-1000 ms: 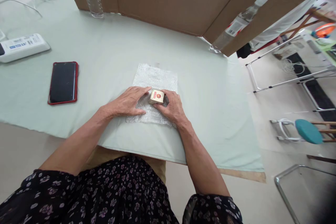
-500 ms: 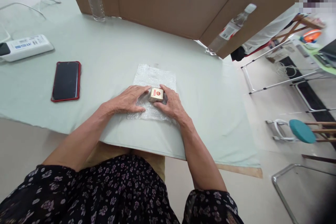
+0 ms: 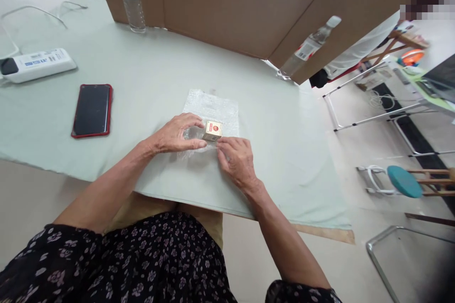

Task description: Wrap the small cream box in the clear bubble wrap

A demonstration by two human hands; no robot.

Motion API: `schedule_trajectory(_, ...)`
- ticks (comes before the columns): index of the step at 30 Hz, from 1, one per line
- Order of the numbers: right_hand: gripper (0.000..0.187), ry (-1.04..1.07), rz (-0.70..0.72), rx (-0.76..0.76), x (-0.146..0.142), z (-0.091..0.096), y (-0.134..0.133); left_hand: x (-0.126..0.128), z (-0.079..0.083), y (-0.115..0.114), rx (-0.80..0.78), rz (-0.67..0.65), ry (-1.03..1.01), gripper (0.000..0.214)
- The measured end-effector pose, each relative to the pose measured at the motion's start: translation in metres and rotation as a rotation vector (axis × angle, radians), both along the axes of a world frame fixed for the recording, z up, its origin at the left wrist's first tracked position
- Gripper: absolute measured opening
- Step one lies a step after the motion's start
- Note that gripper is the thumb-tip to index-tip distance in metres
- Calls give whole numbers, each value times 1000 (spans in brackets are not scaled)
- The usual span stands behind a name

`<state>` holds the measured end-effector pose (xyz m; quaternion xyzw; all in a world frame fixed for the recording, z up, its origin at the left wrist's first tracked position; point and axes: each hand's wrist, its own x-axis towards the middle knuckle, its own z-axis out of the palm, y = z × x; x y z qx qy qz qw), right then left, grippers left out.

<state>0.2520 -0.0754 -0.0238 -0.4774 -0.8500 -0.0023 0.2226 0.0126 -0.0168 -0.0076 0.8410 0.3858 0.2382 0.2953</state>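
A small cream box with red print (image 3: 213, 130) rests on a sheet of bubble wrap (image 3: 214, 104). My left hand (image 3: 177, 133) is at the box's left side, thumb and fingers spread apart; whether its fingertips touch the box is hard to tell. On the near right side of the box, my right hand (image 3: 238, 161) has its fingers together in a pinch on the near edge of the bubble wrap. That edge looks raised close to the box, and part of the sheet is hidden by my hands.
A phone in a red case (image 3: 92, 110) and a white power strip (image 3: 40, 65) lie on the left of the cloth-covered table (image 3: 149, 71). Two water bottles (image 3: 132, 2) stand against a cardboard screen (image 3: 227, 4) at the back. A teal stool (image 3: 404, 181) is off to the right.
My right hand has left the box's right side, moved nearer to me and closed on the wrap's near edge. That edge has come up toward the box. My left thumb moved closer to the box.
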Motion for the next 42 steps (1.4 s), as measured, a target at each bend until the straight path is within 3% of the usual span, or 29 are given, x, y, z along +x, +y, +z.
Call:
schedule_trajectory(3, 12, 187, -102, -43, 4, 9, 19, 2, 16, -2, 21, 24, 146, 65)
schedule_trajectory(6, 10, 386, -113, -158, 9, 12, 38, 13, 24, 3, 55, 102, 190, 44)
schedule_trajectory(9, 18, 620, -72, -336, 12, 4, 53, 28, 21, 10, -70, 204, 70, 20)
schedule_trajectory(14, 25, 914, -58, -564, 10, -14, 56, 42, 5, 12, -304, 315, -262, 18)
schedule_trajectory(28, 23, 920, -169, -451, -3, -13, 41, 45, -1, 8, -280, 368, -352, 13)
schedule_trajectory(36, 21, 896, -183, -447, -3, -20, 48, 45, -4, 10, -313, 391, -334, 15)
schedule_trajectory(42, 16, 794, -337, -176, 14, -9, 52, 44, -2, 8, -331, 389, -341, 13)
